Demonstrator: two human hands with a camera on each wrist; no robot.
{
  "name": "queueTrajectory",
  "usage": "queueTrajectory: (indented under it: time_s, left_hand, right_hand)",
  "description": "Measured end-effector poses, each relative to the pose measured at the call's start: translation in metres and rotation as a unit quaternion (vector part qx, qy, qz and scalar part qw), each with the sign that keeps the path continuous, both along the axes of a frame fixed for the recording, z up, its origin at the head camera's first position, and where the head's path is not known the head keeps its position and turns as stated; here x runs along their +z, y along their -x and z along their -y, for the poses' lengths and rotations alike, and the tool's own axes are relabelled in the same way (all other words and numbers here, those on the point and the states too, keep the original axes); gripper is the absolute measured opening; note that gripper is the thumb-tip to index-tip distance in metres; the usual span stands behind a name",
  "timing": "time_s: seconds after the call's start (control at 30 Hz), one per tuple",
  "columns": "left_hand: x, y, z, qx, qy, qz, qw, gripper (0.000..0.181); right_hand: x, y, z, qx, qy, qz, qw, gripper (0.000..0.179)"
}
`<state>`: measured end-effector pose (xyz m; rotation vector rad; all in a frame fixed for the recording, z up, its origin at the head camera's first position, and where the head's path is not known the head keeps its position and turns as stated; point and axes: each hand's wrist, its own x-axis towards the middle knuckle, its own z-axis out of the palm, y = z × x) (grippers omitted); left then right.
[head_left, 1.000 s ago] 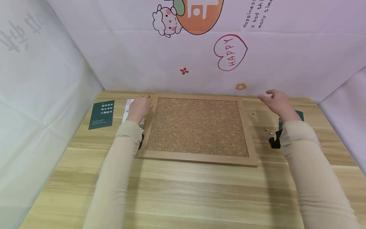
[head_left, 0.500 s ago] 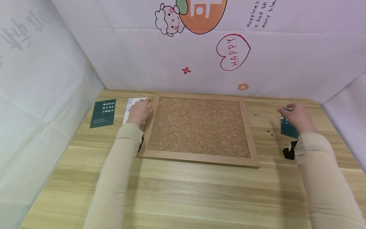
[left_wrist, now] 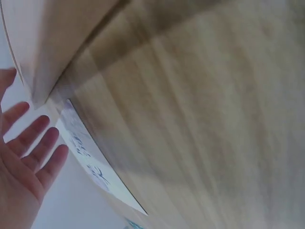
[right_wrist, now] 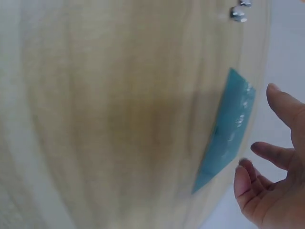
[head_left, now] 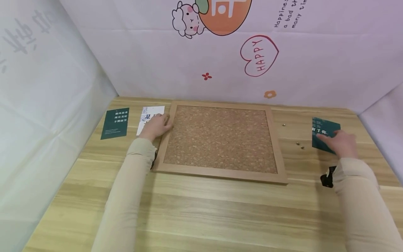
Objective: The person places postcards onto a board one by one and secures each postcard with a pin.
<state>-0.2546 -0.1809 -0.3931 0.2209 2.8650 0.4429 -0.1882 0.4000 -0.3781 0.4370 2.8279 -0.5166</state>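
A framed cork board (head_left: 220, 140) lies flat on the wooden table. My left hand (head_left: 156, 126) is at its left frame edge, overlapping a white card (head_left: 145, 117) with dark lettering; in the left wrist view the fingers are spread and relaxed, with nothing held. Over a dark green card (head_left: 325, 126) on the right, my right hand (head_left: 344, 144) hovers with thumb and fingers apart. The right wrist view shows that hand (right_wrist: 281, 176) beside the green card (right_wrist: 226, 129), its fingers loosely bent and holding nothing.
Another dark green card (head_left: 115, 123) with white lettering lies at the far left. Small metallic pins (head_left: 298, 143) are scattered between the board and the right-hand card, one pin (head_left: 284, 125) farther back. A printed white cloth (head_left: 220, 63) hangs behind the table.
My right hand has moved right and toward me, from beside the board's back right corner to the green card. The left hand has shifted slightly toward the board, uncovering more of the white card.
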Motion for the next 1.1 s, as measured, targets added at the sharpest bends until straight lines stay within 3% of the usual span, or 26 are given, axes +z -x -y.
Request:
queueTrajectory:
  time_s: [0.23,0.37,0.53,0.67,0.9,1.1]
  left_hand:
    - [-0.005,-0.001,-0.001,-0.021,-0.014,0.000,0.9997,0.061]
    - [-0.008,-0.001,-0.001,-0.029,-0.013,0.005,0.9995,0.063]
    - [-0.013,0.000,0.001,-0.038,-0.008,0.011,0.9992,0.063]
    - [-0.015,0.000,-0.001,-0.042,-0.007,0.000,0.9991,0.059]
    - [-0.014,-0.001,-0.005,-0.043,-0.010,-0.015,0.9989,0.053]
    - [-0.013,0.000,-0.006,-0.043,-0.010,-0.009,0.9990,0.053]
  right_hand:
    - [-0.008,-0.004,-0.006,-0.031,-0.043,0.027,0.9982,0.101]
    - [-0.011,-0.003,-0.009,-0.018,-0.069,0.055,0.9960,0.105]
    - [-0.013,-0.004,-0.006,-0.032,-0.037,0.077,0.9958,0.108]
    - [-0.014,-0.003,-0.006,-0.045,-0.016,0.080,0.9957,0.108]
    - [-0.014,0.000,-0.006,-0.015,-0.058,0.087,0.9944,0.107]
    - [-0.014,-0.001,-0.004,-0.036,-0.058,0.072,0.9951,0.105]
